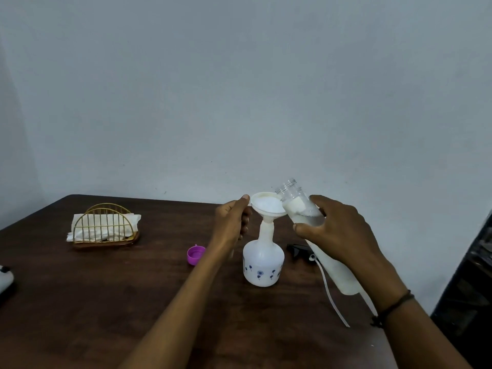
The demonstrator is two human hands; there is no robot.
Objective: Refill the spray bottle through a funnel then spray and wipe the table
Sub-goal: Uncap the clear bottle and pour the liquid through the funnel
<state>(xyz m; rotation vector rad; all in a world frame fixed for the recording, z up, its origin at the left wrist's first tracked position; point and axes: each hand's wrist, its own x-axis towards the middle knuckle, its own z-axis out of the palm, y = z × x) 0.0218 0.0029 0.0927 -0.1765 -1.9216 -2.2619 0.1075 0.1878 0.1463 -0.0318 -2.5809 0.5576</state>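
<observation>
On the dark wooden table (pixel 133 302), near its middle, stands the white spray bottle (pixel 263 265), upright, its body printed with small blue flowers and its neck open. A white funnel (pixel 267 206) sits with its stem in that neck; the bowl holds white liquid. The left hand (pixel 231 225) is closed around the funnel's rim on the side away from the pouring bottle, thumb tip at the edge. The right hand (pixel 338 233), a dark cord at its wrist, grips a clear plastic bottle (pixel 306 211) around its upper body. This bottle is tilted with its uncapped threaded mouth raised beside the funnel's bowl; its shoulder appears to touch the rim, and whitish liquid shows inside. Behind it on the table lies the black trigger sprayer head (pixel 299 251), its white dip tube (pixel 332 296) trailing toward the viewer. A purple cap (pixel 195 254) lies open side up to the left of the spray bottle, well apart from it. Farther left stands a gold wire napkin holder (pixel 106 227) containing white paper napkins (pixel 80 222).
</observation>
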